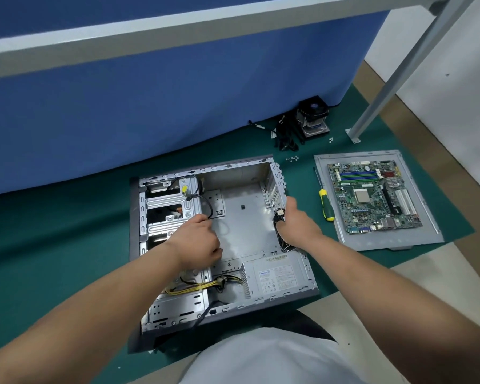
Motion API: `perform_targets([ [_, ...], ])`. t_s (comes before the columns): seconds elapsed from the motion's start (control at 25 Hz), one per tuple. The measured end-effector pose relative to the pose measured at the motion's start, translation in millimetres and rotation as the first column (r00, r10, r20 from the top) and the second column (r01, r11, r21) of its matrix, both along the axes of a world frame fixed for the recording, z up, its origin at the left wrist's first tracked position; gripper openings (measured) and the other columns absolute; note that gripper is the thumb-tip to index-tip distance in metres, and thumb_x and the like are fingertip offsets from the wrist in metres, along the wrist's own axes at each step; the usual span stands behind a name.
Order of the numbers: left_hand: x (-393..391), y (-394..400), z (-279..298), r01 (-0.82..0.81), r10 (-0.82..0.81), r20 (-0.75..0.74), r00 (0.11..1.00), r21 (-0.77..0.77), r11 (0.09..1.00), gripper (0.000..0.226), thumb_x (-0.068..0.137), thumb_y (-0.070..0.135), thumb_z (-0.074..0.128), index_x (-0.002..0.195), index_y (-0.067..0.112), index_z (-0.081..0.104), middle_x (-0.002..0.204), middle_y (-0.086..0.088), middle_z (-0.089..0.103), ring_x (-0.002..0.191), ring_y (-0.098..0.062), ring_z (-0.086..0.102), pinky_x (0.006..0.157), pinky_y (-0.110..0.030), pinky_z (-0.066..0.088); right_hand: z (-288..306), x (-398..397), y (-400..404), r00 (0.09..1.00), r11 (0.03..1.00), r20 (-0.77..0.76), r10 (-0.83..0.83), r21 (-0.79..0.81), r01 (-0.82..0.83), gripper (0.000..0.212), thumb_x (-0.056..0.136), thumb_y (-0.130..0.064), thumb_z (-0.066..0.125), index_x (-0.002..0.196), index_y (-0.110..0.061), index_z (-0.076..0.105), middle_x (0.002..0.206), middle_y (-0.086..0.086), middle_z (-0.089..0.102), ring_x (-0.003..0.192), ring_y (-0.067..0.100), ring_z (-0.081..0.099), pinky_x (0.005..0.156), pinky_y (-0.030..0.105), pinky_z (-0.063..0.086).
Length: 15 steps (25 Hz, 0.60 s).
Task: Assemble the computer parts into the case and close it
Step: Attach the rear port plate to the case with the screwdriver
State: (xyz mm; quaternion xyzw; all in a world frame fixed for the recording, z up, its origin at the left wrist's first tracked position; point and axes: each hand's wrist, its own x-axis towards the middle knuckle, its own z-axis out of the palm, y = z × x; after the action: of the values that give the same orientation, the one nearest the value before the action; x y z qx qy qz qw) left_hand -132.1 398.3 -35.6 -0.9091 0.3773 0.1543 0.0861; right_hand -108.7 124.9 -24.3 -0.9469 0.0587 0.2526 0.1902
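Here the open computer case [244, 217] lies on its side on the green mat [53, 245] of the bench, near the blue partition along the far edge. The left hand [198, 239] reaches inside over the drive cage, fingers curled on a black cable [207, 205]. The right hand [294, 221] grips a black fan [279, 217] against the case's right wall. The power supply [275, 275] sits at the near right corner inside. Toward the bench's right edge lie a screwdriver [324, 202] and the motherboard [372, 196] on the side panel [427, 231].
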Motion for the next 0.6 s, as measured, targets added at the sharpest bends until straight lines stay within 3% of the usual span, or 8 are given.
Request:
perform_targets([
  [0.12,21,-19,8,-0.149,0.148,-0.024,0.989,-0.028,0.988,0.045,0.103,0.049,0.029,0.080,0.024,0.059,0.067,0.005,0.054,0.073,-0.023,0.059,0.088,-0.037,0.045,-2,4,-7,0.998,0.999,-0.049,0.027,0.041,-0.025,0.047,0.100,-0.027,0.049,0.136,-0.014,0.021,0.093,0.005,0.059,0.076,0.025,0.060,0.064,0.039,0.050],
  [0.2,43,-33,14,-0.263,0.279,0.052,0.959,-0.210,0.942,0.039,0.101,0.048,0.033,0.082,0.023,0.056,0.069,0.002,0.059,0.072,-0.028,0.063,0.066,-0.034,0.044,5,19,-22,0.971,0.984,-0.217,0.102,0.166,-0.066,0.070,0.099,-0.044,0.058,0.146,-0.018,0.013,0.121,0.005,0.059,0.099,0.028,0.063,0.084,0.039,0.052],
  [0.24,60,-39,16,-0.278,0.325,0.105,0.940,-0.318,0.906,0.036,0.099,0.046,0.037,0.081,0.022,0.057,0.072,0.001,0.062,0.073,-0.029,0.064,0.062,-0.033,0.042,10,32,-33,0.942,0.971,-0.302,0.148,0.227,-0.079,0.081,0.096,-0.054,0.062,0.152,-0.021,0.013,0.130,0.003,0.055,0.113,0.026,0.061,0.091,0.035,0.049],
  [0.32,97,-50,22,-0.320,0.428,0.158,0.890,-0.451,0.833,0.027,0.098,0.039,0.047,0.086,0.021,0.062,0.080,-0.001,0.065,0.080,-0.030,0.061,0.066,-0.037,0.044,17,64,-58,0.931,0.947,-0.312,0.190,0.309,-0.089,0.073,0.090,-0.061,0.067,0.147,-0.023,0.041,0.128,-0.006,0.058,0.112,0.009,0.062,0.088,0.022,0.047],
  [0.4,135,-56,25,-0.475,0.569,0.125,0.813,-0.422,0.772,0.021,0.099,0.037,0.053,0.098,0.021,0.066,0.095,-0.004,0.066,0.094,-0.033,0.059,0.078,-0.041,0.045,18,100,-79,0.983,0.945,-0.155,0.102,0.324,-0.047,0.047,0.092,-0.056,0.067,0.126,-0.025,0.064,0.120,-0.010,0.065,0.097,0.000,0.062,0.080,0.015,0.044],
  [0.52,175,-67,11,-0.721,0.738,-0.014,0.674,-0.231,0.654,0.035,0.103,0.044,0.039,0.103,0.025,0.068,0.109,-0.005,0.070,0.108,-0.031,0.060,0.095,-0.042,0.041,-4,157,-109,0.993,0.964,-0.098,-0.068,0.248,0.091,0.033,0.096,-0.045,0.066,0.117,-0.018,0.067,0.119,-0.001,0.068,0.108,0.017,0.063,0.091,0.027,0.045],
  [0.6,183,-72,-4,-0.773,0.778,-0.026,0.628,-0.134,0.620,0.053,0.104,0.047,0.024,0.095,0.024,0.070,0.102,-0.010,0.072,0.101,-0.030,0.063,0.095,-0.040,0.039,-24,185,-119,0.983,0.985,-0.173,-0.065,0.147,0.091,0.034,0.097,-0.042,0.065,0.120,-0.016,0.065,0.124,0.004,0.067,0.112,0.023,0.061,0.098,0.030,0.045],
])
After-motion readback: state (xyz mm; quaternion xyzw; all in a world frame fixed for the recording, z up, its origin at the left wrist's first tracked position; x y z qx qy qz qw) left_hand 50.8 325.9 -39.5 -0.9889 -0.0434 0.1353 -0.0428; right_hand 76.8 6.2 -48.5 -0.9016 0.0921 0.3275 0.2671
